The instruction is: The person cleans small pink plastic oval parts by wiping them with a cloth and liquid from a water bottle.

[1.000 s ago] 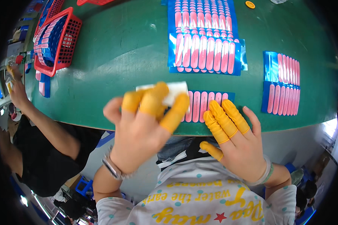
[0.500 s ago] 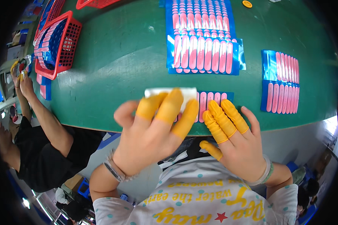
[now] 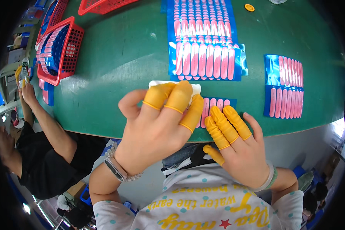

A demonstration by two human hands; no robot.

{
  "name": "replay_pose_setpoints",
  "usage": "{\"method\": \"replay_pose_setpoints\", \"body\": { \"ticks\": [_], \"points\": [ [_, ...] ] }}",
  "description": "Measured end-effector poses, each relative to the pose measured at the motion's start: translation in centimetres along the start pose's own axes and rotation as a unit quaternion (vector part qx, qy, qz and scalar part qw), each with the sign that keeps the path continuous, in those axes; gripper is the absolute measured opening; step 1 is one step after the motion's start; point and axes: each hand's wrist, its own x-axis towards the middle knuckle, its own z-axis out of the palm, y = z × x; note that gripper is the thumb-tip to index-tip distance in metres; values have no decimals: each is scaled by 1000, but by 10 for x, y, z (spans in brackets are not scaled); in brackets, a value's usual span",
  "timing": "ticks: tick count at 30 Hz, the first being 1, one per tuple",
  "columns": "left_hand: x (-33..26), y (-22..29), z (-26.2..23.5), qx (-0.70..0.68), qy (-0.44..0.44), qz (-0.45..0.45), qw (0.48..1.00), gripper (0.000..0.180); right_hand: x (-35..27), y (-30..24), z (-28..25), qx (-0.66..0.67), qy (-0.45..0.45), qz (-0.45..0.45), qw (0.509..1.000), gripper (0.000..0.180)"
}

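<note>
Yellow finger cots cover several fingers of both my hands. My left hand [image 3: 153, 124] is closed on a folded white cloth [image 3: 196, 89], pressing it over the left part of a blue-backed sheet of pink rounded strips [image 3: 219, 102] near the table's front edge. Most of the cloth is hidden under the fingers. On the right end of that sheet rest the fingertips of my right hand [image 3: 243, 147], stretched out with nothing in them. Beyond both hands lies an overlapping row of similar strip sheets [image 3: 206, 60].
More strip sheets [image 3: 284, 86] lie at the right on the green table [image 3: 119, 73]. A red basket [image 3: 70, 57] filled with sheets stands at the left, another red basket [image 3: 99, 7] behind it. A yellow ring [image 3: 249, 7] is at the back. A co-worker's hand [image 3: 28, 92] holds a small bottle.
My left hand has slid the white cloth away from me over the sheet. My right hand stays on the sheet's right end. The whole view has shifted slightly.
</note>
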Motion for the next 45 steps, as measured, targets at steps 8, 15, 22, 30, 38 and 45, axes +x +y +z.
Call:
{"method": "replay_pose_setpoints", "body": {
  "ticks": [8,15,22,30,38,45],
  "points": [
    [-40,24,-16,18,-21,12,1000,39,1,0,0,-1,-5,1,1000,59],
    [-5,-2,0,65,1,-38,997,41,2,-3,-1,2,-1,12,1000,55],
    [-47,24,-20,61,-51,-14,997,41,2,0,0,5,-6,9,1000,60],
    [-13,-2,-8,54,-26,-72,996,44,2,-2,0,4,-4,10,1000,54],
    [-49,16,-8,59,-10,-72,996,39,3,-3,0,17,-8,9,1000,61],
    [-61,20,-26,-5,-36,-36,999,38,2,-2,1,13,-8,17,1000,55]
  ]
}}
